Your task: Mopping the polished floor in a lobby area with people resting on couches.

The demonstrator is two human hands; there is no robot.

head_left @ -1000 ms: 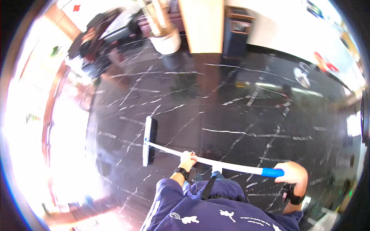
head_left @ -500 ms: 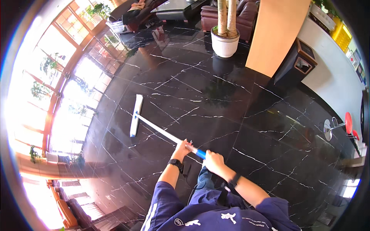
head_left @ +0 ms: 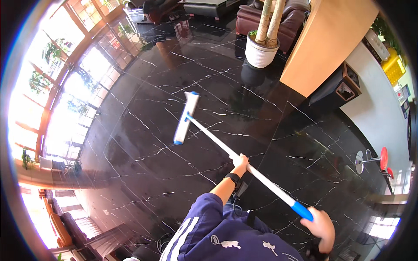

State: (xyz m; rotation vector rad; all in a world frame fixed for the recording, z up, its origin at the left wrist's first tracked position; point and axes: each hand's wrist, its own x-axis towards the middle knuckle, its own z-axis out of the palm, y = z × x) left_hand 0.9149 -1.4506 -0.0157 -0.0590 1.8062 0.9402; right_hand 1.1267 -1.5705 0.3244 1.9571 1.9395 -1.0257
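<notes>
One broad, dark, white-veined stone floor (head_left: 143, 139) spreads across most of the view, and the step in hand looks to be a mopping stroke over it; the next move, as I judge it, calls for both arms to swing the flat mop (head_left: 217, 140) together with its underside kept level. The polished surface mirrors the bright, wood-framed windows (head_left: 30, 108) along the left. On the far right runs the pale, curving front of what seems a desk (head_left: 376, 87), with a light wooden pillar (head_left: 328, 43) farther in, a maroon armchair (head_left: 246, 21) left of that and a dark, box-like bin (head_left: 331, 91) to its right. Before the armchair stands a white ribbed pot (head_left: 261, 54) with thick stems, and near the desk a red-seated stool (head_left: 383, 158). The mop slants across the middle: its white, blue-tipped head (head_left: 186, 119) is out ahead of the person, left of centre and well apart from the furniture; whether all of it touches the stone, I cannot tell. The right hand (head_left: 321, 224) has its grip closed round the blue sleeve (head_left: 301, 211) at the near end, while the left hand (head_left: 241, 162) wraps the white pole (head_left: 270, 184) about midway. Smallest, a black band (head_left: 233, 177) circles the left wrist.
</notes>
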